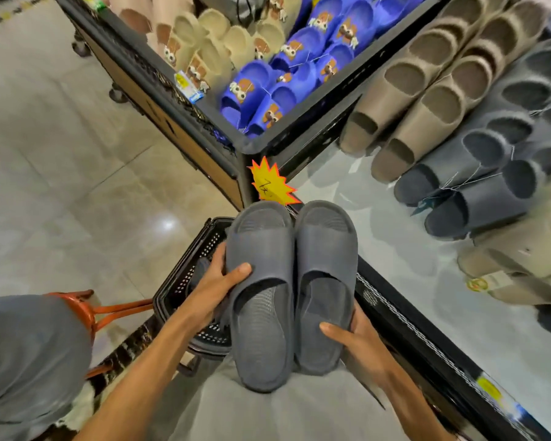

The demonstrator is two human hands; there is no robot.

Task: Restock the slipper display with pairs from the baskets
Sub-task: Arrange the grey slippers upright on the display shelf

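Glossy beige floor [77,154] tiles fill the space left of a yellow price star [272,183], which is fixed to the corner of a black-edged display table [395,249] with a pale, shiny top.

Just below the star, a dark grey pair [264,338] of slippers is held in the air, above the table's near edge. The two lie side by side and touching, footbeds up, toes toward the star. The toe of the left one covers the star's lowest points.

The left grip [217,281] holds the left slipper at its outer edge, thumb laid over the strap and fingers curled beneath. The right grip [360,338] holds the right slipper at the heel, thumb pressed on the footbed and fingers under the sole.

Below and left of the star, under the left grip, stands a black perforated basket [212,243] with something dark inside. Farther left of it is an orange frame [86,307].

Above the star sits a black crate [299,132] packed with blue slippers [268,90] bearing small dog charms. Cream slippers [204,49] with the same charms lie above and left of these.

Right of the star, on the table, taupe slippers [427,90] run in overlapping rows, and dark slippers [477,192] lie in rows just beside them, some with string tags.
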